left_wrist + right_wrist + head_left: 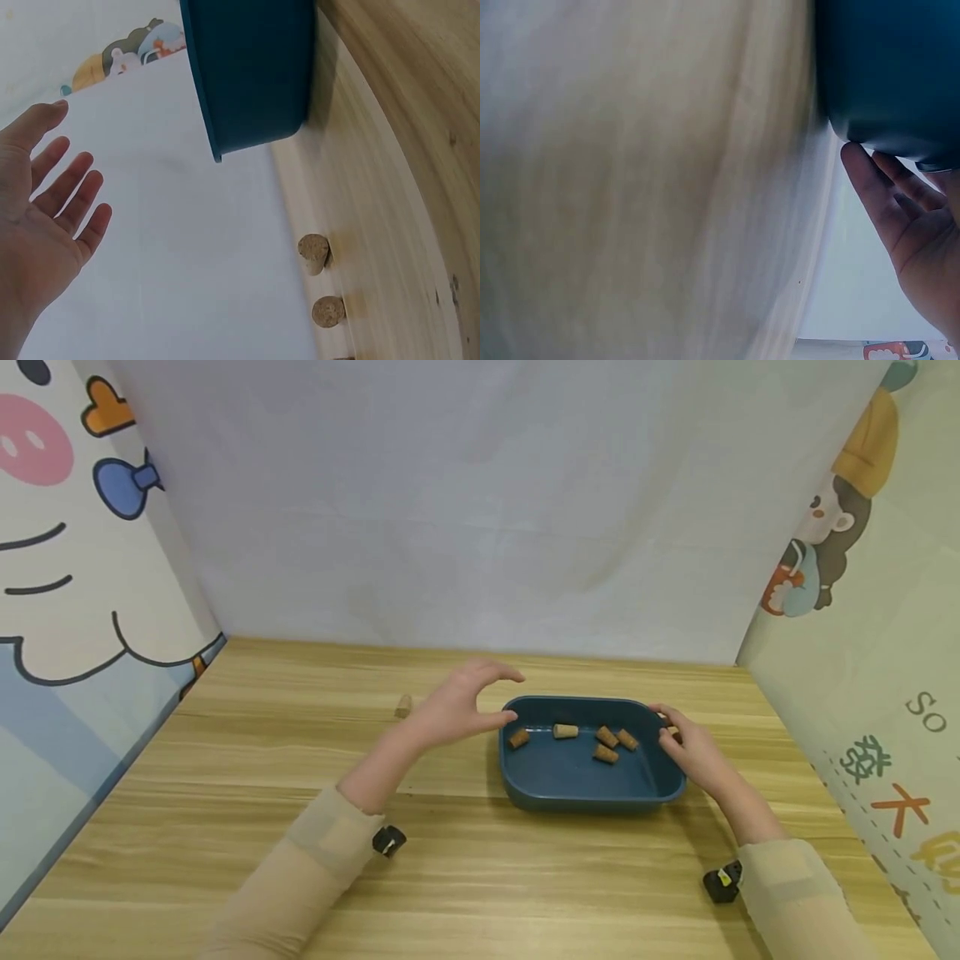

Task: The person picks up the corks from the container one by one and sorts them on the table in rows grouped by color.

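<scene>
A plain white cloth (pixel 480 510) hangs behind the far edge of the pale, wood-grained tabletop (pixel 450 893). Right of the tabletop's middle, toward that far edge, sits a dark teal, round-cornered rectangular tub (pixel 592 804). Of the two hands, the left hand (pixel 459 703) is open near the tub's left end, thumb and fingers apart; the right hand (pixel 696 753) has its fingers at the rim of the right end, though whether they grip anything I cannot tell. A small black box (pixel 388 841) sits at the left wrist. Five brown, cylindrical cork stoppers (pixel 606 754) lie inside the tub, three of them grouped; a pale cork stopper (pixel 404 707) stands out on the tabletop, toward the far edge, left of the tub.
</scene>
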`<action>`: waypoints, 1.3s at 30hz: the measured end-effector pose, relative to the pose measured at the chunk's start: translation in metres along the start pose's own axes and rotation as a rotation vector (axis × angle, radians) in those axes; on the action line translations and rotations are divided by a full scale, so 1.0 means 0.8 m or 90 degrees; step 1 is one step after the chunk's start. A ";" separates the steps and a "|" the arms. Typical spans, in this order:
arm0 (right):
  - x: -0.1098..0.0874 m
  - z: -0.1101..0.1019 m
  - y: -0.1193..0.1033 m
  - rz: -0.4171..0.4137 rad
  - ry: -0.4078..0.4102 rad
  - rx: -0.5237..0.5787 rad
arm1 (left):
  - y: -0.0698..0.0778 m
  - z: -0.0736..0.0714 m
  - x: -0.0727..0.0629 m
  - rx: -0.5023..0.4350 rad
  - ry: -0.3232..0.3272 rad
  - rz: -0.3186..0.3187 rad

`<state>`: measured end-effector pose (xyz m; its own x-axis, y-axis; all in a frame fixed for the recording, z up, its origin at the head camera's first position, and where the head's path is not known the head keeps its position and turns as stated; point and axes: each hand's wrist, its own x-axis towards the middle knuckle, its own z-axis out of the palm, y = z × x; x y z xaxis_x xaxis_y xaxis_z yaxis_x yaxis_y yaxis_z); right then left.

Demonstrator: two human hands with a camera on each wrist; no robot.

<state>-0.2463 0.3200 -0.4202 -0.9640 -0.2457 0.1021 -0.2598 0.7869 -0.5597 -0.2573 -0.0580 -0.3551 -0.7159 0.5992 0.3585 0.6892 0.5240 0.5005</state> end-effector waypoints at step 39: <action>0.002 0.000 0.003 -0.008 0.002 -0.012 | -0.025 0.107 0.084 0.021 -0.285 -0.006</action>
<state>-0.2485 0.3219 -0.4214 -0.9609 -0.2534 0.1116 -0.2725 0.7941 -0.5433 -0.3096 0.0236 -0.4089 -0.6081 0.7934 -0.0260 0.6914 0.5455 0.4737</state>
